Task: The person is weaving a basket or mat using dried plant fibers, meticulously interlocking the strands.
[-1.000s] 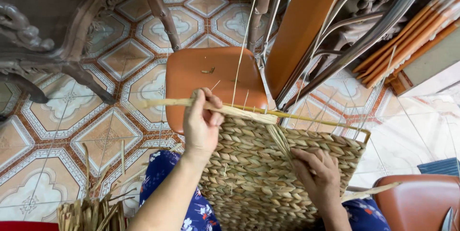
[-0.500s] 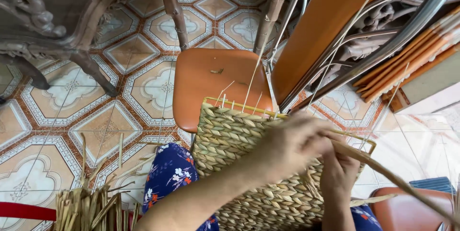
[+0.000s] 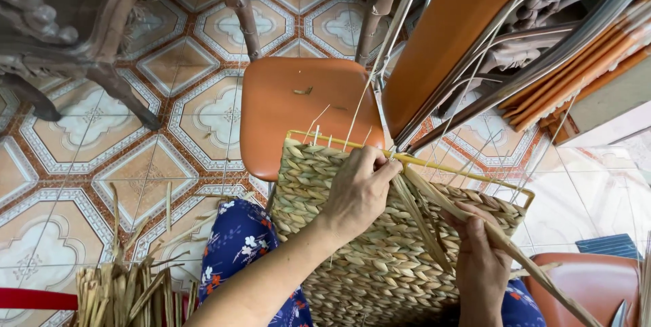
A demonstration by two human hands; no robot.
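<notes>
The woven basket [image 3: 400, 232] rests on the person's lap, against the orange stool [image 3: 305, 110]; since a moment ago the left hand [image 3: 359, 191] has crossed to the rim, fingers pinching the long straw strand [image 3: 475, 222]; the right hand [image 3: 481, 266] grips that strand lower down.

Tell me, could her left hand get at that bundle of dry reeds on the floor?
Probably yes: the left hand rests on the woven panel, and the reed bundle lies on that side beside the knee, with nothing in between.
</notes>
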